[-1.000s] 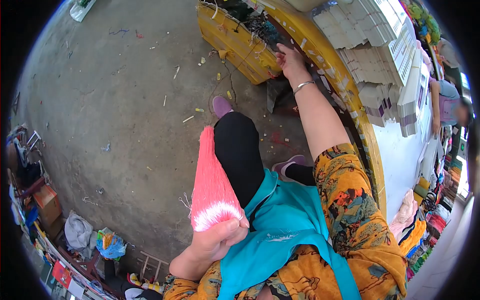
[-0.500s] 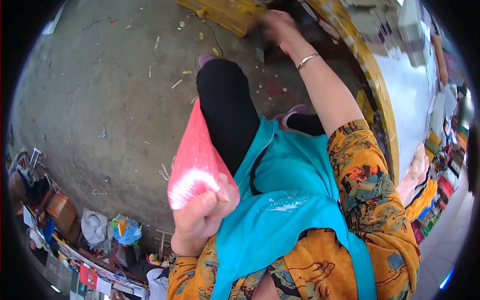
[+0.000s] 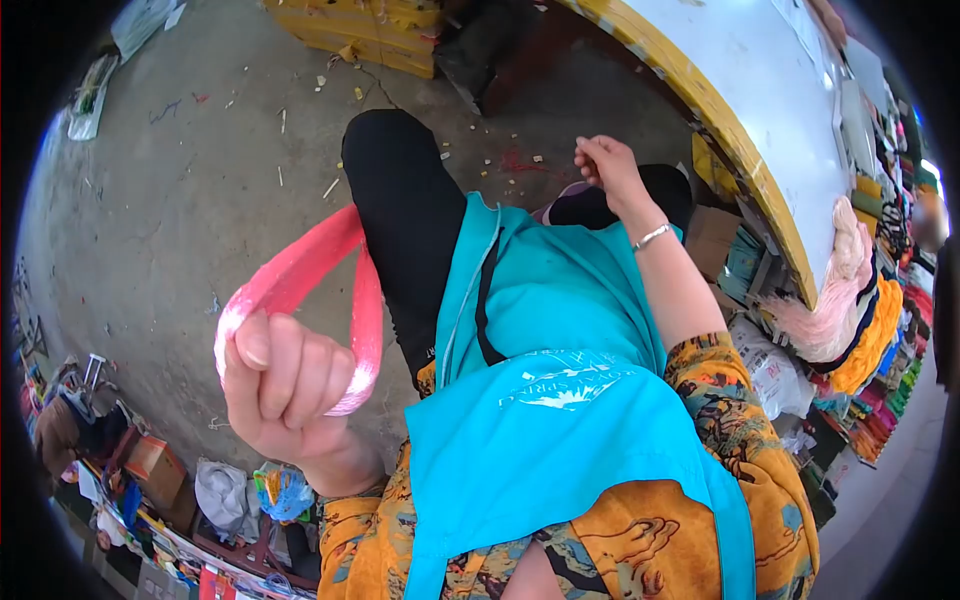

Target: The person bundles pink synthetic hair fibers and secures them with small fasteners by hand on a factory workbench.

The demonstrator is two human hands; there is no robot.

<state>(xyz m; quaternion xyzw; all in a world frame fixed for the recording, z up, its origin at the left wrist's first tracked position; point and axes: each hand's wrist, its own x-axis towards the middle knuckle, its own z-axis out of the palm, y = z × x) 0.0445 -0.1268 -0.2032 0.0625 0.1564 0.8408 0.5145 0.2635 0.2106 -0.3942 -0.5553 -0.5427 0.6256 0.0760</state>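
A glossy pink skein of yarn forms an open loop at the left. My left hand is closed around its near end, knuckles up. The loop's far end meets the side of my raised knee in black trousers; whether it passes round the leg is hidden. To the right, over my other leg, my right hand is in the air with its fingers curled together. What it holds, if anything, is too small to see. A turquoise apron covers my lap.
A white table with a yellow-taped edge curves along the right. Pale pink fibre bundles hang over its corner. A yellow-taped box stands ahead. Scraps litter the concrete floor; bags lie lower left.
The pink skein has opened from a narrow, gathered shape into a wide loop, and my left hand has moved left. My right hand has come back from the dark area ahead towards my lap.
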